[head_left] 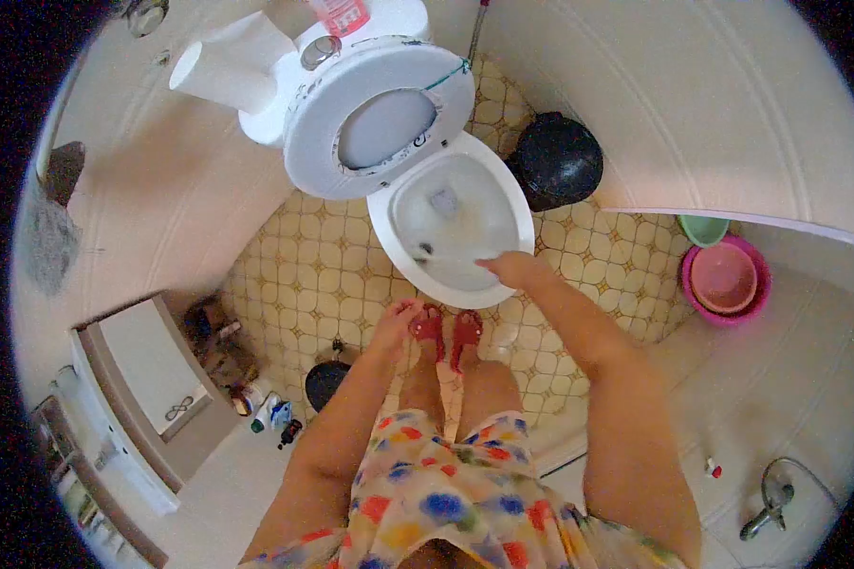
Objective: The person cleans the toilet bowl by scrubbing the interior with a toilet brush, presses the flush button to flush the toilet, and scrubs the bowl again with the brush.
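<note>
My right hand reaches over the near right rim of the white toilet bowl, fingers stretched toward the inside with nothing visible in them. Inside the bowl are a small dark spot and a greyish patch at the water; I cannot make out what they are. My left hand hangs just in front of the bowl, near my red sandals, its fingers loosely apart and seemingly holding nothing. The toilet seat and lid are raised against the cistern.
White rolls and a pink container stand on the cistern. A black bin is right of the toilet. Pink basins lie farther right. At left are a cabinet, several bottles and a dark round object.
</note>
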### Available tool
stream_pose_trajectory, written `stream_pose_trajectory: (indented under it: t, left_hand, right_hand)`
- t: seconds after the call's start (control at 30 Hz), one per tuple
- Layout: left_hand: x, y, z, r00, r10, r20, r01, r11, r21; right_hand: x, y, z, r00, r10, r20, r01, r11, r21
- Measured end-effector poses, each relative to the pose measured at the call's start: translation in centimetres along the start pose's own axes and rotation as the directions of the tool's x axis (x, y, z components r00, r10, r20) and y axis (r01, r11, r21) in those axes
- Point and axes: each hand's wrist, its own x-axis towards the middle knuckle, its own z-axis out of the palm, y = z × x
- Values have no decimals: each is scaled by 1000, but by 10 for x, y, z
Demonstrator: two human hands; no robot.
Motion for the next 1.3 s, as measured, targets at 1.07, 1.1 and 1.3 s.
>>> stream_pose_trajectory:
  t: [1.07,1.1,1.3]
  left_hand:
    - [20,-53,123,913,-78,-401,-1,981,-195]
    - [18,-54,123,912,-69,-404,-13,980,-198]
    - [23,-54,115,919,-91,-383,-8,968,-250]
  right_hand:
    - [-5,99,-19,905,-366,218,370,929,21]
    - [-5,105,-15,905,-362,223,366,930,26]
    - [34,47,-7,984,-147,103,140,987,73]
